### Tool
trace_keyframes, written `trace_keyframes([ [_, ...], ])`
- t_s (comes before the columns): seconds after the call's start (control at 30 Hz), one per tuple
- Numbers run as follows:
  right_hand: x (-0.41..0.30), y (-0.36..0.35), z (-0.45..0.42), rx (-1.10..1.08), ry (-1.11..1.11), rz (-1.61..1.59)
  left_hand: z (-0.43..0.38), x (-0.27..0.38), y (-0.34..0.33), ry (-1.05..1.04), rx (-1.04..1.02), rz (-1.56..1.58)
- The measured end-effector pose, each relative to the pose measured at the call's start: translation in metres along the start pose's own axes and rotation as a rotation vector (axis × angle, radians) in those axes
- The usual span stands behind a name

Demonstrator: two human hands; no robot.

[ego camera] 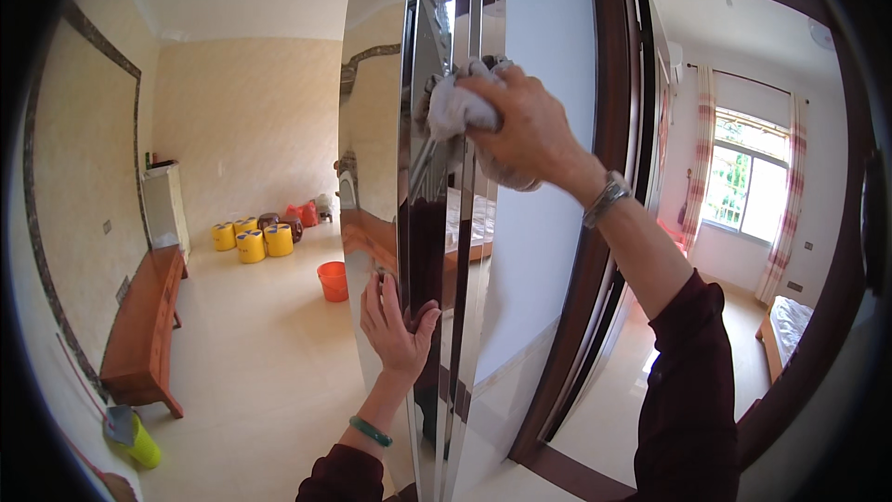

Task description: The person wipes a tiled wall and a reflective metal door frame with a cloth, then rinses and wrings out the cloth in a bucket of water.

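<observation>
A mirrored panel [373,181] with bevelled mirror strips [424,244] along its edge stands upright before me. My right hand [526,122] is shut on a bunched greyish-white cloth [463,108], pressed to the strips in their upper part. Part of the cloth hangs below my palm. Lower down, my left hand [397,328] lies against the mirror with its fingers extended and nothing in it. Reflections of a bed and a wooden bench show in the glass.
To the left are a wooden bench [143,314], a red bucket [333,282], yellow round stools [251,246] and a yellow-green bin [145,443] beside a dustpan [120,425]. A dark wooden door frame [610,84] on the right opens onto a room with a bed [787,328].
</observation>
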State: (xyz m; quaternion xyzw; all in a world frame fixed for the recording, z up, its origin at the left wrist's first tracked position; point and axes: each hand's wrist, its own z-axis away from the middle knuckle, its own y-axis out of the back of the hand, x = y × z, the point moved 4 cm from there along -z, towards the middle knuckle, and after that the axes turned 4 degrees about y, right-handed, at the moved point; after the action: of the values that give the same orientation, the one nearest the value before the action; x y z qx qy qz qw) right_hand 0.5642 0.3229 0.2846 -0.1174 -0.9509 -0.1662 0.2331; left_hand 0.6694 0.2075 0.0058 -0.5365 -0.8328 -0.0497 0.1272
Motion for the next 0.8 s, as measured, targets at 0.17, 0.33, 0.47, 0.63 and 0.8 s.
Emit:
trace_keyframes([
  [0.17,0.056,0.010,-0.025,0.062,-0.390,-1.582,0.000,-0.003,0.002,0.022,-0.002,-0.001],
  [0.33,0.081,-0.026,-0.031,0.188,-0.440,-1.780,-0.001,0.002,0.003,0.037,0.054,0.064],
  [0.47,0.061,-0.015,-0.026,0.306,-0.415,-1.423,-0.002,0.001,0.004,0.038,0.054,0.041],
  [0.63,0.067,0.002,-0.013,0.605,-0.419,-0.429,-0.001,0.001,0.005,0.031,-0.005,-0.005],
  [0.8,0.039,0.014,-0.002,0.640,-0.199,-0.238,0.001,0.000,0.005,0.024,0.012,0.000],
])
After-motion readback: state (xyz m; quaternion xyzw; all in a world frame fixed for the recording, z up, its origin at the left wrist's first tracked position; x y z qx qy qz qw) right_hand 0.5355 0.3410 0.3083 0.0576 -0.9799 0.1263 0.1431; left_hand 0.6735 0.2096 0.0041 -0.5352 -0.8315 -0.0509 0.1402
